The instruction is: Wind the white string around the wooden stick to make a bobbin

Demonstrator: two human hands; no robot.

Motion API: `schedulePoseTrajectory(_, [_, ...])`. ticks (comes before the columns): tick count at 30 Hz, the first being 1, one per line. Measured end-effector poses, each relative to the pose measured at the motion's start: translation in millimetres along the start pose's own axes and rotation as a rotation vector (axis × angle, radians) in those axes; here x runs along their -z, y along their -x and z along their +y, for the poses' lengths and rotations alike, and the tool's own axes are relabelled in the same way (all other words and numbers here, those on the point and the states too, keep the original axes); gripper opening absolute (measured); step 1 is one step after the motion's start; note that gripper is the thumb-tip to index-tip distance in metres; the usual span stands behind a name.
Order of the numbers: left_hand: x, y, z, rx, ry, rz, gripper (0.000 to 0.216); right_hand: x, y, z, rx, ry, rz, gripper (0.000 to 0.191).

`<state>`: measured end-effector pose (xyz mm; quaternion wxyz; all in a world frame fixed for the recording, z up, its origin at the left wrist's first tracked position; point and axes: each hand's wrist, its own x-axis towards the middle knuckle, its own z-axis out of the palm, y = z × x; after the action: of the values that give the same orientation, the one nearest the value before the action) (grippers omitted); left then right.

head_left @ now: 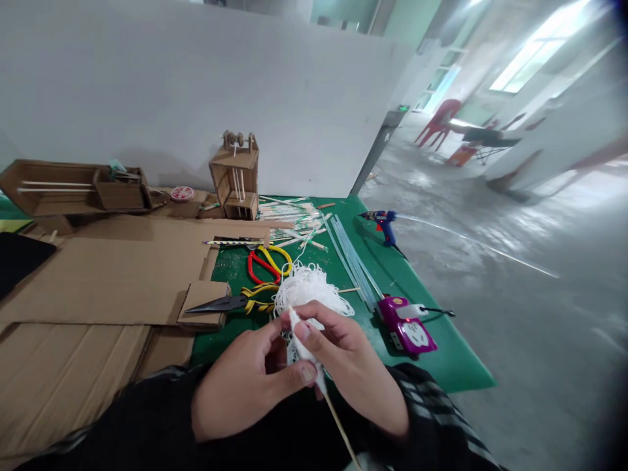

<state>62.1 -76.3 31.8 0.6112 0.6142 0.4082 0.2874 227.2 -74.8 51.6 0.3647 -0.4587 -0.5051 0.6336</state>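
Close to my body, a thin wooden stick (341, 428) carries a thick white winding of string (303, 345) around its upper part. My left hand (240, 379) is closed on this wound stick from the left, thumb against its lower end. From the right, my right hand (356, 366) grips it too, with the thumb pressed on the winding. Just beyond my fingers lies a loose heap of white string (318, 288). Needle-nose pliers (230, 303) with yellow-black handles and red-and-yellow-handled scissors (269, 263) lie left of the heap.
Glue sticks (350, 261), a blue glue gun (385, 226) and a purple power strip (406, 325) lie on the green table (456, 366). Wrapped chopsticks (289, 219) are scattered behind. Cardboard sheets (122, 268), a cardboard frame (235, 173) and a cardboard trough (53, 186) occupy the left.
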Motion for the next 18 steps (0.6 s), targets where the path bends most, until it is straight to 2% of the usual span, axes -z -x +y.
schedulePoseTrajectory(2, [1.0, -0.8, -0.9, -0.001, -0.117, 0.072, 0.026, 1.8, 2.8, 3.3, -0.042, -0.045, 0.004, 0.047])
schedulePoseTrajectory(4, [2.5, -1.4, -1.3, -0.009, -0.178, 0.116, 0.026, 3.6, 9.1, 6.1, -0.065, -0.094, -0.039, 0.053])
schedulePoseTrajectory(8, [4.1, -0.4, -1.1, -0.035, -0.206, 0.121, 0.03, 8.4, 26.5, 14.8, -0.092, -0.089, -0.137, 0.059])
schedulePoseTrajectory(10, [4.1, 1.2, -1.2, -0.033, -0.204, 0.109, 0.03, 11.0, 31.7, 20.8, -0.095, -0.087, -0.091, 0.053])
schedulePoseTrajectory(14, [3.1, 5.8, -3.5, 0.005, -0.206, 0.1, 0.025, 16.4, 30.8, 29.2, -0.101, -0.03, 0.105, 0.038])
schedulePoseTrajectory(18, [-0.3, 8.7, -6.0, 0.036, -0.109, 0.028, 0.02, 25.3, 27.9, 29.1, -0.107, 0.21, 0.205, 0.021])
